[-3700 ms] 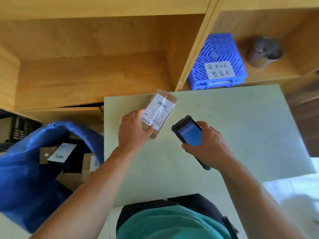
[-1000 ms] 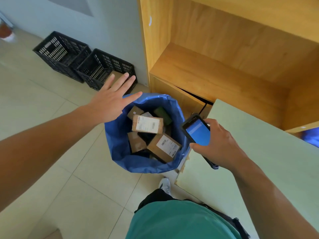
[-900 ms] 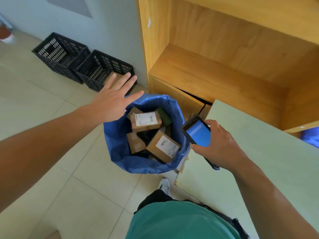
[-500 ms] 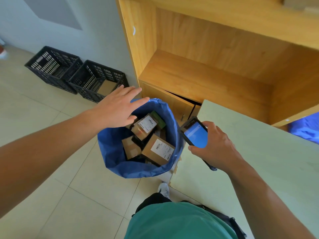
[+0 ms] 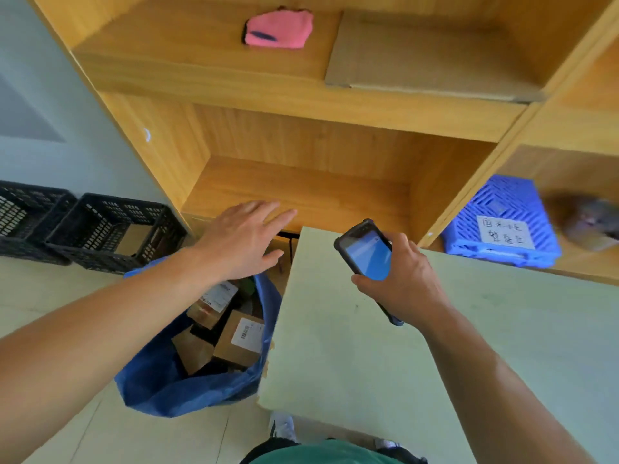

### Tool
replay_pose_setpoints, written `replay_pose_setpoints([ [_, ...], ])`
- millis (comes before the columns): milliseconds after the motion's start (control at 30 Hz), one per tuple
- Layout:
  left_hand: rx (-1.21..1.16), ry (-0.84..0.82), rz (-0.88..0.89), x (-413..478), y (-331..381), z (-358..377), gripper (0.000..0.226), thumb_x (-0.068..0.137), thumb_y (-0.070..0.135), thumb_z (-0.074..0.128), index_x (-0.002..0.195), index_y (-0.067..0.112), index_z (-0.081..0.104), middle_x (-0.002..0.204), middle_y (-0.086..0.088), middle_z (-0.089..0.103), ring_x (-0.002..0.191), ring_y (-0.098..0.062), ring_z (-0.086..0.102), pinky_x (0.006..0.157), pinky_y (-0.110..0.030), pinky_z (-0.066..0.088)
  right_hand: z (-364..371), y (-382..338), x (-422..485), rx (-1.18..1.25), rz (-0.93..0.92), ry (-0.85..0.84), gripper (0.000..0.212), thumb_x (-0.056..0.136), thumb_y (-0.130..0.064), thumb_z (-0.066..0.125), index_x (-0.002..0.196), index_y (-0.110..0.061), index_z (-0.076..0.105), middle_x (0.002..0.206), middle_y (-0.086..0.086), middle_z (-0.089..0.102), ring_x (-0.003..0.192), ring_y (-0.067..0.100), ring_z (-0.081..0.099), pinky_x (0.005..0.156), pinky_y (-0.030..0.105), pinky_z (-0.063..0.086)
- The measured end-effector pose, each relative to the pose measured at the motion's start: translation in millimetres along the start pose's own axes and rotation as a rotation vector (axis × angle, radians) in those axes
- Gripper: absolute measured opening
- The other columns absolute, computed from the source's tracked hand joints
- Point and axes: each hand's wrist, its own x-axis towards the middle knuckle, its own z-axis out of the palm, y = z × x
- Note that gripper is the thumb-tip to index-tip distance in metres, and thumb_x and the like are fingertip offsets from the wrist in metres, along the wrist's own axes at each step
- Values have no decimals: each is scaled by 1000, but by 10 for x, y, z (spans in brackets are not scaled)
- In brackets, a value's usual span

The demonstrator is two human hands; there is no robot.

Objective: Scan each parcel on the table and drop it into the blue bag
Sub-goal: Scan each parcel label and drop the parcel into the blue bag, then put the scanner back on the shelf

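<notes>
The left hand (image 5: 243,237) is spread flat with fingers apart and palm down, gripping nothing, and it hovers above the far rim of the blue bag (image 5: 160,383), just off the bench's corner at 10 o'clock. The right hand (image 5: 402,279) is closed around a black scanner (image 5: 363,249), its blue screen tilted up toward the camera, held over the far left part of the bench (image 5: 418,380).

The bench top is pale green. The bag stands open on the floor at the bench's 9 o'clock side, touching its left edge. Inside it lie several brown parcels (image 5: 241,338); two show white barcode labels, one near the bag's middle and one further back at 12 o'clock, partly hidden under the left forearm.

Behind the bench at 12 o'clock stands a wooden shelf unit (image 5: 301,189). Its upper shelf carries a pink cloth (image 5: 278,30) and, to the right, a flat sheet of cardboard (image 5: 425,58). At 2 o'clock a blue basket (image 5: 502,219) with a handwritten white label sits in the next compartment; a blurred dark object beside it cannot be made out. At 9 o'clock two black crates (image 5: 107,229) rest on the tiled floor against the wall.
</notes>
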Motion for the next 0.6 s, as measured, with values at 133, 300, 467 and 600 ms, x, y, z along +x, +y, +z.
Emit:
replay_pose_setpoints([
  [133, -62, 153, -76, 525, 579, -486, 78, 97, 58, 50, 162, 32, 15, 162, -5, 37, 142, -28, 44, 102, -48, 50, -668, 358, 131, -22, -15, 115, 79, 76, -54, 77, 140, -27, 38, 117, -4, 50, 96, 20, 53, 60, 31, 45],
  [300, -104, 303, -158, 1133, 1358, -1057, 76, 97, 59, 50, 161, 32, 19, 161, -2, 39, 144, -27, 40, 103, -47, 48, -1522, 902, 302, -29, -43, 214, 79, 78, -54, 73, 141, -23, 37, 119, -3, 45, 97, 18, 48, 67, 35, 44],
  [467, -146, 425, -142, 1707, 2103, -1424, 73, 96, 55, 54, 159, 28, 28, 155, -4, 47, 142, -25, 43, 100, -48, 51, -2341, 1422, 509, -35, -52, 316, 82, 74, -56, 75, 139, -21, 40, 120, -2, 43, 103, 22, 52, 75, 38, 47],
  [600, -208, 466, -131, 2054, 2459, -1565, 74, 95, 55, 57, 158, 27, 30, 154, -5, 49, 140, -26, 46, 103, -49, 51, -2853, 1717, 770, -98, -21, 353, 81, 74, -62, 71, 137, -19, 43, 117, -1, 41, 95, 23, 54, 73, 39, 48],
])
